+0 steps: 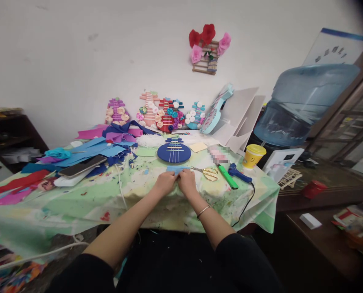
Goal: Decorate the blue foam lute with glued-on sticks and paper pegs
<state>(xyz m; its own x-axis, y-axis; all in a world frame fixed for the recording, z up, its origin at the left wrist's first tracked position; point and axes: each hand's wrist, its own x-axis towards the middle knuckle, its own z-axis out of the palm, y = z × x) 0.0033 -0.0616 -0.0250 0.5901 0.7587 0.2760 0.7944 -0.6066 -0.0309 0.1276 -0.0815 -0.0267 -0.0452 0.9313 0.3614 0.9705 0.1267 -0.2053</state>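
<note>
Both my hands meet at the near middle of the table, closed on a small light-blue piece of crepe paper or felt [178, 167]; which material it is I cannot tell. My left hand [165, 182] pinches its left part, and my right hand [186, 181] grips the right part, a bangle on that wrist. Just beyond lies a dark-blue lute-shaped craft piece [173, 154] with pale strings and light-blue cross strips. Gold-handled scissors [210, 173] rest to the right of my right hand. Further right are a green-handled tool [228, 177] and a blue glue gun [239, 173] with a black cord.
Coloured sheets [90, 151] and a phone [82, 166] cover the table's left side. Several flower-decorated instrument crafts [166, 116] stand against the wall. A yellow cup [254, 155] sits near the right edge, beside a large water bottle [300, 101]. A white cable [120, 185] crosses the tablecloth.
</note>
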